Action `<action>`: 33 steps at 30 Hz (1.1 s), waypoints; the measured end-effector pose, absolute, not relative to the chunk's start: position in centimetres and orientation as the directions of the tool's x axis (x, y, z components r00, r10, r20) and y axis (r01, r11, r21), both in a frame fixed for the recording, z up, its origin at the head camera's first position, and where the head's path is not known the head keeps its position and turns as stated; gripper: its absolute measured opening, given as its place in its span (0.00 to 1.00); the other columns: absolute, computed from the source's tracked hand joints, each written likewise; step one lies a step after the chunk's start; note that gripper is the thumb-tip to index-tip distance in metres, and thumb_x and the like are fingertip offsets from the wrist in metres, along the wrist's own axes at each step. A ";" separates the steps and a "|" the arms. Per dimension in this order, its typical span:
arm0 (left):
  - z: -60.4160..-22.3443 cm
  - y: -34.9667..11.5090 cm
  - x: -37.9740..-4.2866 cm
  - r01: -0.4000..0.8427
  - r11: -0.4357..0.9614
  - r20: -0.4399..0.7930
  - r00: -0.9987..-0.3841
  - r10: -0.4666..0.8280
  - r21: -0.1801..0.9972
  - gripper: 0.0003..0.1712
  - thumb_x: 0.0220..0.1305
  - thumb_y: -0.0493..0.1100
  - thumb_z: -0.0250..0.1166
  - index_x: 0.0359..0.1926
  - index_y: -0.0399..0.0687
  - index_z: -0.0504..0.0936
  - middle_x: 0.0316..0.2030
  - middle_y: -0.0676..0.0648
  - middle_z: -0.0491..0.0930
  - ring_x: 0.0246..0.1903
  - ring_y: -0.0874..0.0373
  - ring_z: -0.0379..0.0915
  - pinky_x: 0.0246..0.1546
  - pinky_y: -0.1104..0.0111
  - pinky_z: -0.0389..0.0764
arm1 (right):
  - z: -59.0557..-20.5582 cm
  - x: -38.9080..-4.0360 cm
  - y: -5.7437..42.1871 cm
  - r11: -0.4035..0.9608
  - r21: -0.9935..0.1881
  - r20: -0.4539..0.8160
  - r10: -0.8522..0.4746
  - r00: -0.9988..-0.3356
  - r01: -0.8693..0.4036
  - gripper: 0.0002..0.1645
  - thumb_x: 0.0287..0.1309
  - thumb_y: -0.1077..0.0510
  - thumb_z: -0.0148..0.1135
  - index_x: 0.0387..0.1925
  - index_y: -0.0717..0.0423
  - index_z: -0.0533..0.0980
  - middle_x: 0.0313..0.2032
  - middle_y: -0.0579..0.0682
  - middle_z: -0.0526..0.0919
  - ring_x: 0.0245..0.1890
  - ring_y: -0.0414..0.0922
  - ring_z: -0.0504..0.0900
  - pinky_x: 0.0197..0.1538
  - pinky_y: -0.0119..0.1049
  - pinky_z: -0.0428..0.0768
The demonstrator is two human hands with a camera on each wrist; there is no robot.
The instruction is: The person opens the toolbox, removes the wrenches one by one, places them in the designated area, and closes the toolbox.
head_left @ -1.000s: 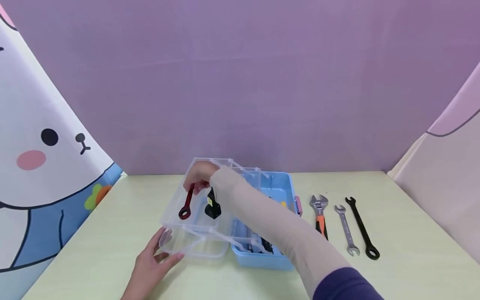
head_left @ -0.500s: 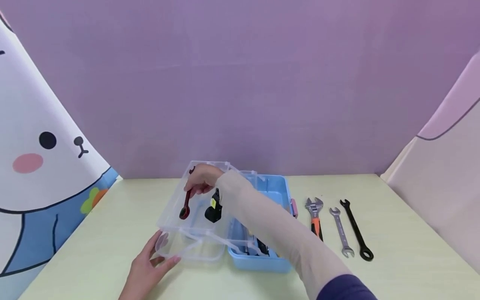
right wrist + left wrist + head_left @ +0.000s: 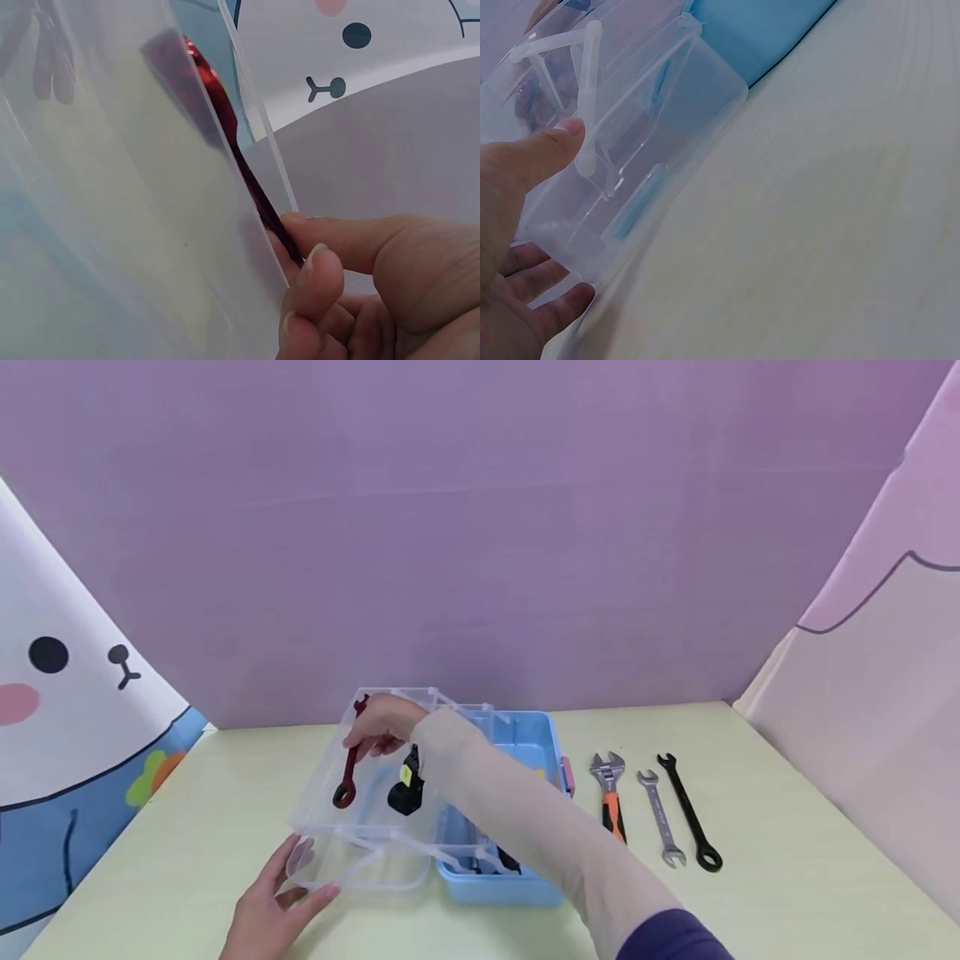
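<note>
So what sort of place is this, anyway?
Probably a staged indoor tabletop rather than a real workshop: there's a plain purple backdrop behind it, a cartoon-printed panel at the left, and wrenches laid beside an open blue box.

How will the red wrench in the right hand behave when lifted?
The red combination wrench should feel stiff: its shank looks straight. Its shiny surface may be slippery. Its ring end could dip, since the right hand pinches away from it.
</note>
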State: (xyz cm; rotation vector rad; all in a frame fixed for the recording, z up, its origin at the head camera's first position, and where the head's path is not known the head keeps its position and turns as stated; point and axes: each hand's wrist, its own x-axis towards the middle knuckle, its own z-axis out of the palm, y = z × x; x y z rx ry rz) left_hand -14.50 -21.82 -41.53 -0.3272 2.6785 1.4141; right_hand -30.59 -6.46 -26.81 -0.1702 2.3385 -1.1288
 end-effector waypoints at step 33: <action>-41.1 -22.7 -14.4 -0.205 0.564 -0.155 -0.979 -0.135 0.800 0.60 0.54 0.59 0.70 0.75 0.44 0.43 0.69 0.27 0.52 0.56 0.35 0.71 0.51 0.56 0.80 | -24.9 -30.8 -6.6 0.501 -0.827 -0.481 -0.395 -0.783 0.255 0.13 0.59 0.59 0.64 0.23 0.63 0.78 0.18 0.54 0.81 0.15 0.43 0.78 0.21 0.31 0.78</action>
